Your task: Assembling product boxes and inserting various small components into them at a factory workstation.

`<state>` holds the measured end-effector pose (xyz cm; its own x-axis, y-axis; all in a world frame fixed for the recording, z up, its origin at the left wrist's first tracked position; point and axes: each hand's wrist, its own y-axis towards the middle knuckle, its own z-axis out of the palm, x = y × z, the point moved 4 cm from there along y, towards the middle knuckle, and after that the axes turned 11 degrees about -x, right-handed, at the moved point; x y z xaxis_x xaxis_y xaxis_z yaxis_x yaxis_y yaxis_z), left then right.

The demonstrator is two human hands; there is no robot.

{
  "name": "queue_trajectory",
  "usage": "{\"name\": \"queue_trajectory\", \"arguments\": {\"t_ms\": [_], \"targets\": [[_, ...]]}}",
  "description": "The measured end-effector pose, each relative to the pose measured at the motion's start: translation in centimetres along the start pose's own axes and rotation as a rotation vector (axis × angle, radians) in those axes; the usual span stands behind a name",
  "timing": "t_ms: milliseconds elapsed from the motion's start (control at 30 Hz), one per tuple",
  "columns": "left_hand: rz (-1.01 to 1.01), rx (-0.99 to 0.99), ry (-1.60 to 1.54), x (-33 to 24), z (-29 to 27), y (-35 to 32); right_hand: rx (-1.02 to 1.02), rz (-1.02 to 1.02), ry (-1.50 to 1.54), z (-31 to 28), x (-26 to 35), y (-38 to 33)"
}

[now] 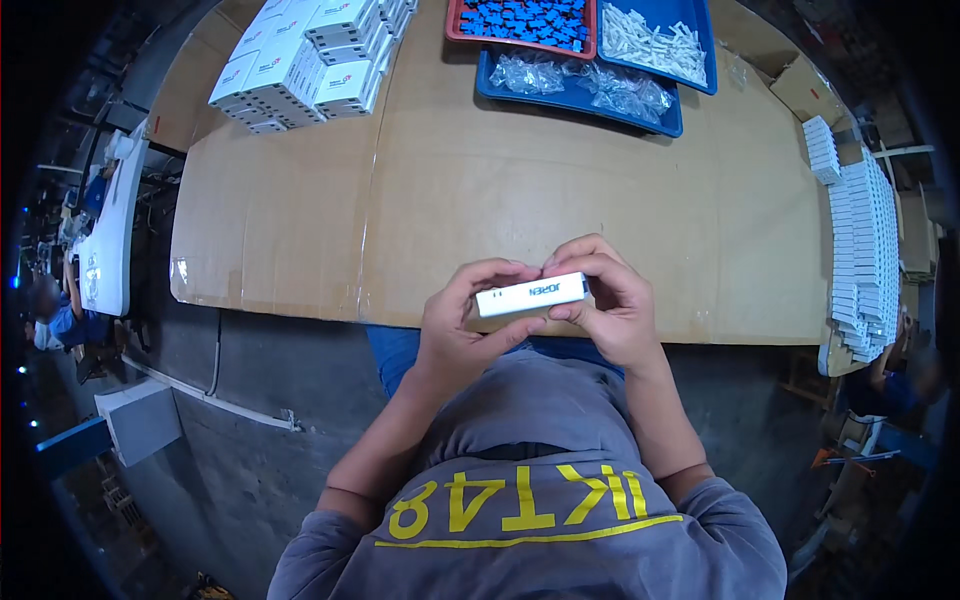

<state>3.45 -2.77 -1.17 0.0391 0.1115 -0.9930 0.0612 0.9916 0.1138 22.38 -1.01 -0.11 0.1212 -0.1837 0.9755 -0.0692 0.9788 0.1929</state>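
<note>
Between my two hands is a small white box (530, 295) with dark printing along its long side. It is held just above the front edge of the cardboard-covered table (480, 210). My left hand (462, 318) grips its left end, with the thumb along the near side and the fingers along the far side. At the right end, my right hand (615, 305) pinches it between thumb and fingers. Something dark shows at that end, partly covered by the fingers, too small to name.
Stacked white boxes (290, 70) stand at the far left. Far back are a red tray (450, 30) of blue pieces, a blue tray (711, 60) of white pieces and another blue tray (560, 112) with clear plastic bags. White stacks (865, 240) line the right edge. People work at both sides.
</note>
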Motion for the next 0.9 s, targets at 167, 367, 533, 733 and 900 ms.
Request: {"name": "queue_trajectory", "arguments": {"t_ms": [167,367,533,733,900], "targets": [[0.118,-0.050,-0.107,0.9,-0.4,0.0,0.036,0.025,-0.018,-0.3,0.5,0.2],[0.086,-0.049,0.039,0.6,-0.5,0.0,0.066,0.020,-0.150,-0.8,0.5,0.5],[0.026,-0.021,0.105,0.0,-0.3,0.1,0.041,0.040,-0.148,-1.0,-0.3,-0.2],[0.023,0.032,0.057,0.9,-0.6,0.7,0.047,0.141,-0.130,-1.9,-1.0,-0.1],[-0.347,-0.057,-0.627,3.3,0.5,0.9,0.069,0.240,0.087,-1.8,-2.1,-0.3]]}}
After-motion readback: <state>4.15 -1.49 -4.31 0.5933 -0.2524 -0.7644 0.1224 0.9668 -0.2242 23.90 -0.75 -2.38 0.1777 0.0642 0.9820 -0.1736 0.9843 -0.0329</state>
